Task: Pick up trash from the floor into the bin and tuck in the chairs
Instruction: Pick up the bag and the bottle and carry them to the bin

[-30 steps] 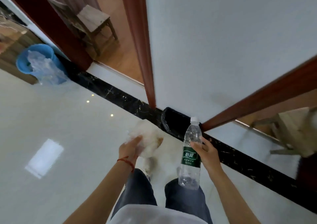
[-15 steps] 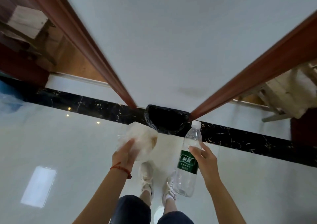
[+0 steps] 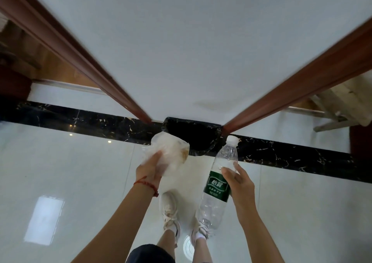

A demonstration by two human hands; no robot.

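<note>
A bin lined with a black bag (image 3: 193, 136) stands against the white wall, straight ahead of me. My left hand (image 3: 148, 169) grips a crumpled clear plastic bag (image 3: 171, 154) with brownish stains, held just in front of the bin's left rim. My right hand (image 3: 238, 179) holds a clear plastic bottle (image 3: 218, 184) with a green label and white cap, upright and slightly tilted, just right of the bin's mouth. A pale wooden chair (image 3: 342, 101) shows partly at the right edge, through a doorway.
Brown door frames (image 3: 112, 83) run on both sides of the white wall section (image 3: 191, 41). A black marble strip (image 3: 291, 156) crosses the glossy white floor. My white shoes (image 3: 170, 212) stand just short of the bin.
I have stepped closer to the bin and turned to face it squarely. Both hands have come forward with the bag and the bottle. The blue bucket at the left has left the view.
</note>
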